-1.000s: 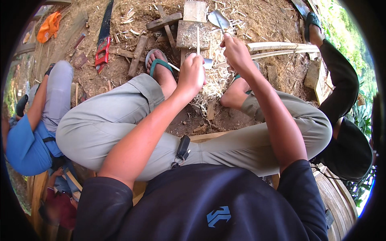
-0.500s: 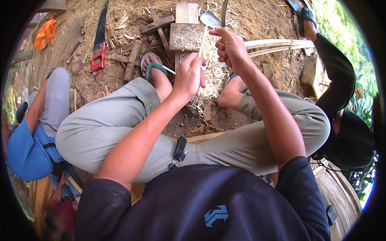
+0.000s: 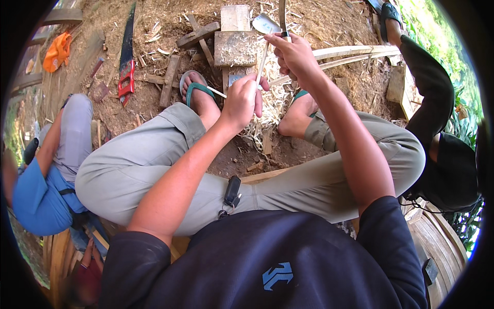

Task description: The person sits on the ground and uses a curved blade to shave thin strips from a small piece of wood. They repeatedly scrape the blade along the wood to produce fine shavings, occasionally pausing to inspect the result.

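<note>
My left hand [image 3: 242, 103] is closed around a thin pale wooden stick [image 3: 263, 62], which slants up and away from the fist. Another slim pale end [image 3: 217, 92] pokes out on that hand's left; whether it belongs to the same stick I cannot tell. In my right hand [image 3: 296, 55] is a knife [image 3: 282, 15], its blade pointing away from me and a metal collar showing above the fingers. The right fingertips are close to the stick's far end. Most of the knife's handle is hidden in the grip. Wood shavings [image 3: 267, 110] lie beneath both hands.
Between my sandalled feet and beyond stands a wood block [image 3: 235, 49]. Crossed wood pieces [image 3: 198, 36] and a red-handled saw [image 3: 126, 82] lie to the left. Long bent strips [image 3: 355, 53] extend right. People sit close by on the left [image 3: 41, 195] and right [image 3: 447, 175].
My right hand has turned slightly, and the knife's collar now shows above the fingers. The knife and the stick's far end have shifted a little; both hands keep their grips.
</note>
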{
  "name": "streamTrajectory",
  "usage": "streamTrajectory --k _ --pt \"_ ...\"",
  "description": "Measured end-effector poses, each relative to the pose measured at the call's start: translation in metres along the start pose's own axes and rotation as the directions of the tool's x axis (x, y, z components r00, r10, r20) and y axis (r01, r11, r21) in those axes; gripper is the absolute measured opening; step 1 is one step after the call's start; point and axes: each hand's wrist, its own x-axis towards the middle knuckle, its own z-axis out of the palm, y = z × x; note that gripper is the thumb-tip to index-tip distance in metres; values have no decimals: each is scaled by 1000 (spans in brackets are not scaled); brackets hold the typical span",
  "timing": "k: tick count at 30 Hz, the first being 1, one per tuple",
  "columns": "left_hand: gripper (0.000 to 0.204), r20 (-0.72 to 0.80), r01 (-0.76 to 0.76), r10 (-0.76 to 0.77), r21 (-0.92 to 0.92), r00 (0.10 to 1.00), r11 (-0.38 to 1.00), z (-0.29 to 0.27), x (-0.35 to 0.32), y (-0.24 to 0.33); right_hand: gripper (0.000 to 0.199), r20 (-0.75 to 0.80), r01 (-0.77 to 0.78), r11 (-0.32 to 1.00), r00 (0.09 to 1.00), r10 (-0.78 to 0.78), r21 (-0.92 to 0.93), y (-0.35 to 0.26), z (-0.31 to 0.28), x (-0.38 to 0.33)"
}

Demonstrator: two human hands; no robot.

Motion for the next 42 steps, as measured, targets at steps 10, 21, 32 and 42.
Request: streamTrajectory --k 10,21,32,42 --pt "30 43 36 -36 10 998 999 -1 0 -7 29 -26 54 998 998 -53 21 -10 -13 3" --pt "30 38 50 -50 -2 998 999 0 -1 -4 23 -11 64 996 998 -63 55 -11 -10 1" --pt "30 24 11 -12 8 1000 1000 3 -1 -6 24 17 41 997 999 -42 60 -9 -10 1" --pt "31 30 27 -27 -4 999 1000 2 -1 -5 27 6 47 997 999 -47 57 -9 -10 2"
